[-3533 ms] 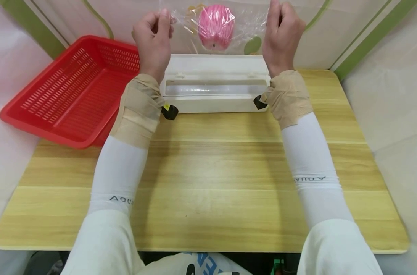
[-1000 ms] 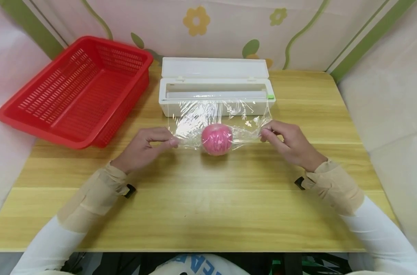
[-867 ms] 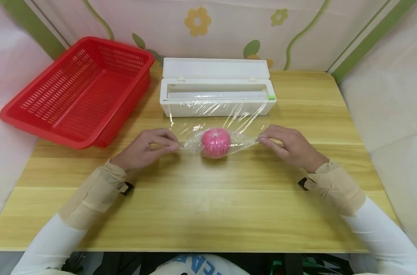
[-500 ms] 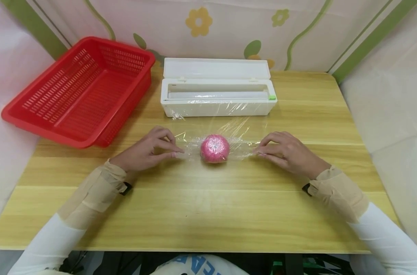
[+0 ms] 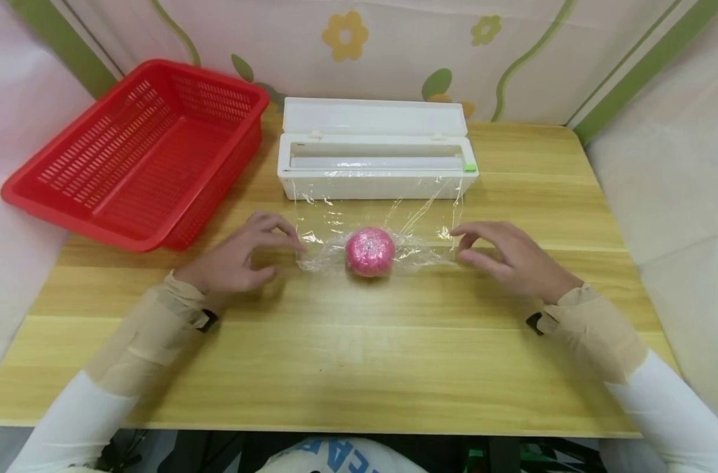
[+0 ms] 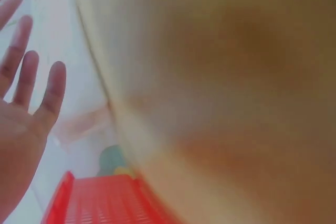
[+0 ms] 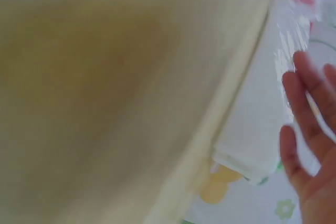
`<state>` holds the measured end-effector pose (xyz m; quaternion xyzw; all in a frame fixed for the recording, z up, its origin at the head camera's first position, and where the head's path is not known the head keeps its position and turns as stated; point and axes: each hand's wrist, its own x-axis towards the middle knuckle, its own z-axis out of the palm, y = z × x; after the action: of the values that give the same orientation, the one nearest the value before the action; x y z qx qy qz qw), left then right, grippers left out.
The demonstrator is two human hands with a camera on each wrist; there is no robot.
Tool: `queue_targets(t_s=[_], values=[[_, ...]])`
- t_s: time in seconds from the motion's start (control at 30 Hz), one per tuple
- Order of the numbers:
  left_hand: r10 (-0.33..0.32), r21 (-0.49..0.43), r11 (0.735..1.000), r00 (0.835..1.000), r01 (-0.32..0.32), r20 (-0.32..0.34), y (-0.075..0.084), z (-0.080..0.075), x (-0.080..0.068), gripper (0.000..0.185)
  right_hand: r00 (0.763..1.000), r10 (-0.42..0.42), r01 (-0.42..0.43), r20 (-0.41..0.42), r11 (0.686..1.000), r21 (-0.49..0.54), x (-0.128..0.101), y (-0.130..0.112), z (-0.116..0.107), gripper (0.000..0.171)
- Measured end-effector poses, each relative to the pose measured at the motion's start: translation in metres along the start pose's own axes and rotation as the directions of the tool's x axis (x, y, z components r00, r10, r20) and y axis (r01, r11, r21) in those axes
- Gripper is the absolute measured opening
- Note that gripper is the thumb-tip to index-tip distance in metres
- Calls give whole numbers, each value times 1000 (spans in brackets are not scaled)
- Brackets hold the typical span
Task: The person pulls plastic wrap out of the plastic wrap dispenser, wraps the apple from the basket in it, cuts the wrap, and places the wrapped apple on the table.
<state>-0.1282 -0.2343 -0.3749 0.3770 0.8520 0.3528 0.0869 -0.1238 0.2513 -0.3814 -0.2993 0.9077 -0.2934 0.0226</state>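
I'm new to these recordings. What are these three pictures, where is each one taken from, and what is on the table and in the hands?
There is no machine here: a person works with two bare hands. The wide picture comes from a camera on the head, looking down. The two blurry ones come from cameras on the wrists, each showing its own open palm.

On the wooden table lies a pink apple rolled in cling film. Behind it stands a white cling film dispenser with its lid open, and a red basket on the left.

The left hand and right hand lie at the film's ends with loose fingers, holding nothing.
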Motion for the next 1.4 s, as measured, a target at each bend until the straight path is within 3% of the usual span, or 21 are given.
queue_targets(t_s=[0.13,0.23,0.33,0.47,0.57,0.67,0.83,0.93,1.1,1.3,1.4], values=[[4,0,1000,999,-4,-46,9,-18,22,40,986,103,-105,-132,994,-14,23,0,-14,37],[2,46,999,998,1,-60,29,-29,56,27,954,171,-170,-246,985,23,45,5,-25,38],[-51,94,994,997,55,-50,53,-34,96,21,924,233,-221,-305,973,72,66,15,-33,41],[-176,147,974,984,170,25,78,-35,146,22,913,299,-277,-277,954,118,85,30,-37,49],[-219,179,963,972,202,80,90,-33,177,23,919,323,-297,-228,945,138,92,39,-36,53],[-256,247,941,963,229,83,98,-31,201,22,927,326,-302,-184,942,146,95,43,-33,52],[-358,367,870,934,330,8,108,-25,234,22,937,306,-284,-167,948,142,93,45,-30,48],[-391,392,847,921,360,-1,109,-20,253,22,932,306,-272,-193,944,188,92,48,-23,46],[-393,519,787,920,333,6,123,-3,283,22,916,315,-248,-249,932,265,92,50,-14,43],[-379,661,698,925,276,14,141,33,307,31,900,338,-259,-276,922,286,93,49,-9,49],[-393,668,689,919,283,15,143,49,311,30,894,338,-249,-294,920,302,93,49,-6,45]])
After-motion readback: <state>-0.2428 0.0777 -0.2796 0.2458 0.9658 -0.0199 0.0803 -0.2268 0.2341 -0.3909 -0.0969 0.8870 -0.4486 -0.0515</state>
